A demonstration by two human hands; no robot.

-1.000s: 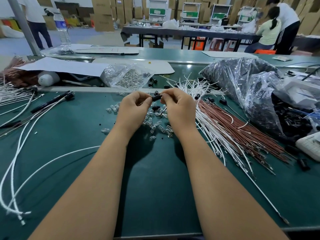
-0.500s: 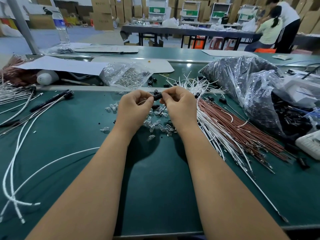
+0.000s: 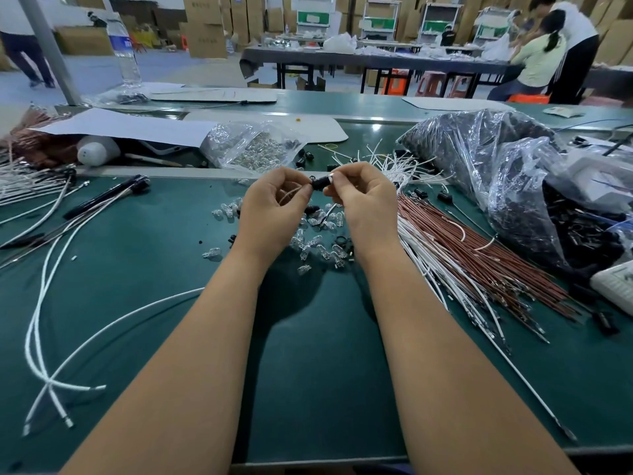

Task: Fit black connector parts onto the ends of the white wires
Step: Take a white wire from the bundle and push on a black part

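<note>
A worker's left hand (image 3: 274, 207) and right hand (image 3: 363, 204) meet above a green table (image 3: 308, 337), both pinching 1 black connector (image 3: 320, 182) between their fingertips. A thin wire (image 3: 289, 195) curls inside the left palm. White wires (image 3: 421, 248) lie just right.

A long dark table (image 3: 376, 58) stands on the pale grey floor (image 3: 178, 72). Behind it rise stacked cardboard boxes (image 3: 205, 25) and metal shelving racks (image 3: 380, 18); red stools (image 3: 433, 84) sit beneath it, a grey pillar (image 3: 48, 49) far left.
</note>
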